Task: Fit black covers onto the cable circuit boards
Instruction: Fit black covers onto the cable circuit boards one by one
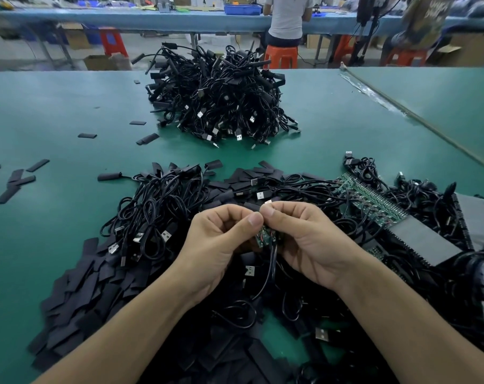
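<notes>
So both hands are curled in close, thumbs nearly touching: left hand [221, 239] and right hand [304, 239] pinch a little green circuit board [263, 237] by its edges, with its cable [271, 261] dangling below. It's light and stiff, and probably fragile at the solder joints. A soft black cover [250, 207] seems to be at the fingertips, but that's hard to tell. Loose covers [77, 295] are heaped to the left.

One board [263, 237]: small, green, upright at near centre, black cable [271, 261] hanging from it. One cover [251, 207]: black sleeve at its top end. Many loose covers [77, 295]: flat black strips, heaped near left. Joined boards [374, 202]: green row, right.
</notes>
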The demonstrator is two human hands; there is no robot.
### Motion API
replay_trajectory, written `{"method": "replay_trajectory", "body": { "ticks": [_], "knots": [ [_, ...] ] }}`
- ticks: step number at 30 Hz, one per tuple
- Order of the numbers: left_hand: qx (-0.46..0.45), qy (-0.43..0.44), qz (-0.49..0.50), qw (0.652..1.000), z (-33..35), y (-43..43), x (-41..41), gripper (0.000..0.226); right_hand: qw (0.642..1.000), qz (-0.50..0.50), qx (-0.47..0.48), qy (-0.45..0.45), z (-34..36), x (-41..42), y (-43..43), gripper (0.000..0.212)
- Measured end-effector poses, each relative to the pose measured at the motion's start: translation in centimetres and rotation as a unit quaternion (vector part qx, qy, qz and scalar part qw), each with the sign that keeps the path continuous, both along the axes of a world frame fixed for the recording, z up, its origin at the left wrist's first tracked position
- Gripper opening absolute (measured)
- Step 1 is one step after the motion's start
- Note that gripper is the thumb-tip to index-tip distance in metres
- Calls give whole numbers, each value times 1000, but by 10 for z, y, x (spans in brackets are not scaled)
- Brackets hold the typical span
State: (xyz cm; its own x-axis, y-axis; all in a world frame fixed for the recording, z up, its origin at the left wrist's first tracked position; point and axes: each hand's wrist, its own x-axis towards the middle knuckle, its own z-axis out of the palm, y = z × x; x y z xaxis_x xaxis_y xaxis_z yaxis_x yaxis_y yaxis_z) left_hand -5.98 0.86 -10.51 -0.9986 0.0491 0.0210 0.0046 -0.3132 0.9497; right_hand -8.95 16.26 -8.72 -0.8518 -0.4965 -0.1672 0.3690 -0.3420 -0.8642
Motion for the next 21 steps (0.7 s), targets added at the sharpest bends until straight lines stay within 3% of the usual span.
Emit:
{"method": "replay_trajectory", "body": {
  "ticks": [2, 6, 12, 16, 19, 21],
  "knots": [
    [2, -11, -5, 1000, 1, -1, 0, 17, 1000, 9, 18, -6, 0, -2, 1, 27],
    [17, -18, -20, 1000, 2, -2, 0, 10, 1000, 19, -2, -21, 0, -2, 1, 22],
    [32, -36, -40, 998, 1, -5, -2, 18, 999, 43, -20, -23, 0, -4, 1, 14],
    [4, -26, -2, 1000, -1, -3, -1, 16, 1000, 23, -9, -14, -3, -2, 1, 16],
    [-27, -3, 51, 998, -2, 1, 1, 21, 998, -20, 35, 42, -5, 1, 0, 14],
    [-27, 12, 69, 997, -3, 2, 0, 21, 975, -73, 145, 149, -7, 0, 1, 10]
  ]
}}
